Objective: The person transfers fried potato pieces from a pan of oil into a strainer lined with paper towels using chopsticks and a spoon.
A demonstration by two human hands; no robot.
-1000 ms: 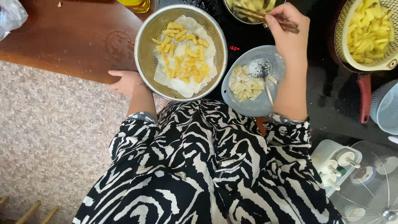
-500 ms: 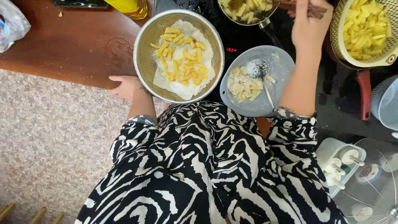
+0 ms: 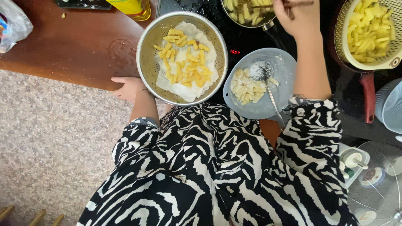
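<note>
My left hand (image 3: pixel 130 88) rests on the edge of the wooden table (image 3: pixel 75 50), just beside a metal strainer bowl (image 3: pixel 147 37) lined with white paper and holding fried potato sticks (image 3: pixel 184 58). My right hand (image 3: pixel 295 16) is shut on chopsticks (image 3: pixel 293 4), their tips in a frying pan (image 3: pixel 247 12) of potato pieces at the top. Below that hand sits a grey plate (image 3: pixel 284 71) with raw potato sticks (image 3: pixel 247 88) and a skimmer spoon (image 3: pixel 261 71).
A yellow basket (image 3: pixel 368 31) of potato sticks sits at the top right above a red-handled pan (image 3: pixel 368 94). An oil bottle (image 3: pixel 132 7) and a plastic bag (image 3: pixel 12 25) lie on the table. A fan grille (image 3: pixel 377 184) is at the lower right.
My right hand has moved up and away with the chopsticks toward the pan. The view has shifted slightly; my left hand stays on the table edge.
</note>
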